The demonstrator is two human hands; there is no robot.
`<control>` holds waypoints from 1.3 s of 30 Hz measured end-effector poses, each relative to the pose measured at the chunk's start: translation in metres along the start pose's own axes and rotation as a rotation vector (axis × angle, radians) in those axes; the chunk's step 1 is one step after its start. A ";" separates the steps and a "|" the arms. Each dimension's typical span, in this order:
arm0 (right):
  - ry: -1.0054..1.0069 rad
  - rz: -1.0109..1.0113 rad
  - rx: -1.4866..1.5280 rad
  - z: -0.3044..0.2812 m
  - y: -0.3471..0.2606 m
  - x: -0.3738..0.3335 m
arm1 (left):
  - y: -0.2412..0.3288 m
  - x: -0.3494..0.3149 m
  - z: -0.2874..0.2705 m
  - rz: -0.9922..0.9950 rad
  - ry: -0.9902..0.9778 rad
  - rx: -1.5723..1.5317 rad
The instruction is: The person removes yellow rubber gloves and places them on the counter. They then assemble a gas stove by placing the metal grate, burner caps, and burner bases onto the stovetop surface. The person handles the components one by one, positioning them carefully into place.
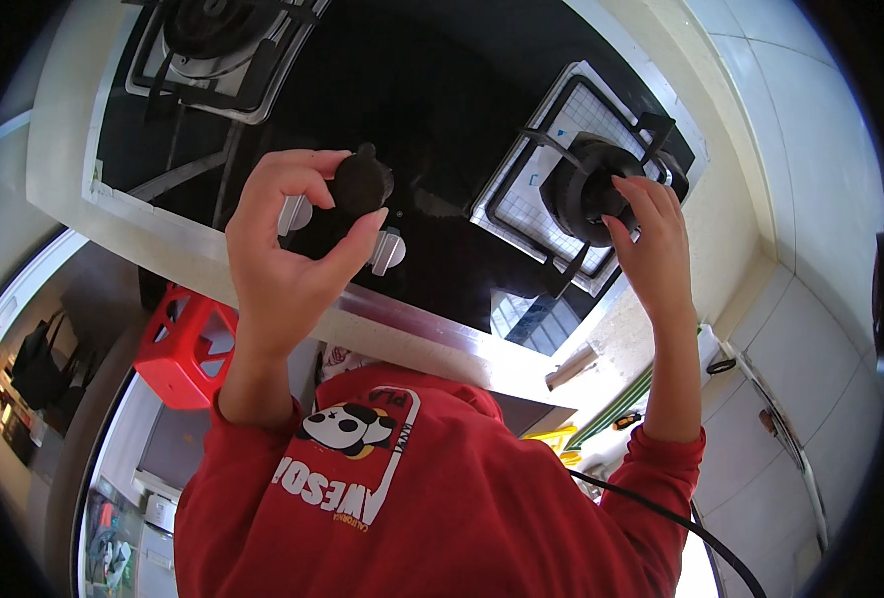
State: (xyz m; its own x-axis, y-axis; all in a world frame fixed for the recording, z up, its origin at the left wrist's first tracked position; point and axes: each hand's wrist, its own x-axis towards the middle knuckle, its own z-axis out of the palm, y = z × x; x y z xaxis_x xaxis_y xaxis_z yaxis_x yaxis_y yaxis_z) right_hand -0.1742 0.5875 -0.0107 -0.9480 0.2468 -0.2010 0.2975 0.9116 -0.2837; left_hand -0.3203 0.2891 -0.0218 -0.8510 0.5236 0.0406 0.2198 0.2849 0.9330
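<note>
1. Left hand [288, 219], upper left of centre, pinches a black disc [364, 183] by its edges.
2. Right hand [654, 237], upper right, pinches the core [609, 202] of the burner [567, 194], well right of the disc.

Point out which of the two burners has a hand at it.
The right-hand burner: the right hand has its fingertips at that one's centre. The upper-left burner has no hand near it.

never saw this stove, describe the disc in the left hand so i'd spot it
Start at the black glass cooktop. Toward its front, the left hand pinches a small, roundish black disc with a nub on its rim. Unlike the silver knobs nearby, it is dark and hand-held.
</note>
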 end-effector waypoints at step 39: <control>-0.108 0.045 0.115 0.008 -0.001 0.003 | -0.039 -0.012 -0.024 0.032 0.026 -0.003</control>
State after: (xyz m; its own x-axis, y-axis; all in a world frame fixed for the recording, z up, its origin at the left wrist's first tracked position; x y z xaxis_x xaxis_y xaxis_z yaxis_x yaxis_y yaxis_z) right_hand -0.1764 0.5850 -0.0185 -0.9176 0.2440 -0.3139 0.3562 0.8552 -0.3765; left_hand -0.3300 0.2530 -0.0498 -0.8557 0.5114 0.0793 0.2453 0.2659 0.9323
